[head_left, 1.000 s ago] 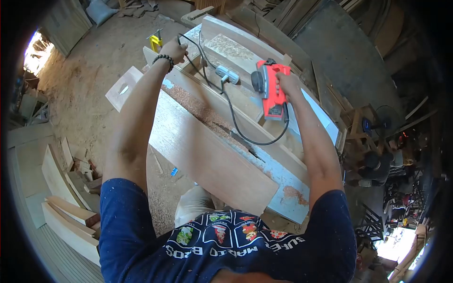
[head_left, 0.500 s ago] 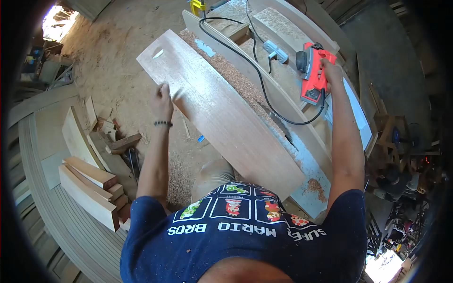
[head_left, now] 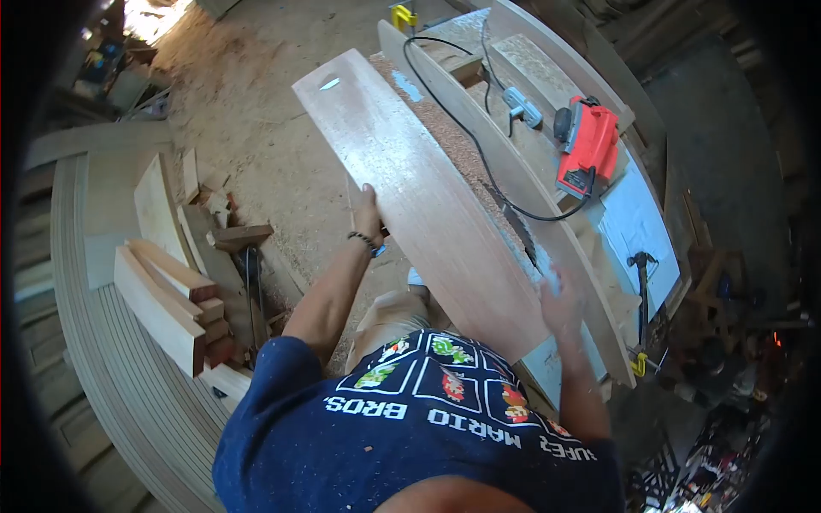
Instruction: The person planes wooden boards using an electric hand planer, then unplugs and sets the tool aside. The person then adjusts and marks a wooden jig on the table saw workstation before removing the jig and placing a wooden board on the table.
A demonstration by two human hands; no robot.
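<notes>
- Apparently the step in hand is handling the wide board [head_left: 428, 205] with both hands, the red planer [head_left: 590, 147] standing unheld beyond the board's far edge.
- The wide board lies flat at a slant before the person, its slotted end pointing away to the left.
- At the board's near edge is the left hand [head_left: 366, 218], touching it; the fingers are hidden, so whether this grip is clamped cannot be told.
- By the board's right-hand end is the right hand [head_left: 562, 299], blurred; its contact and the state of its grip cannot be told.
- Along the board's far edge lie wood shavings [head_left: 457, 154], and past them a curved plank [head_left: 612, 333] stands on edge.
- Farther beyond the board rest a hammer [head_left: 641, 261] and the planer's black cord [head_left: 466, 130].
- As a judgement, shifting the board calls for a firm grip at both places, level support and clearance from the cord.
</notes>
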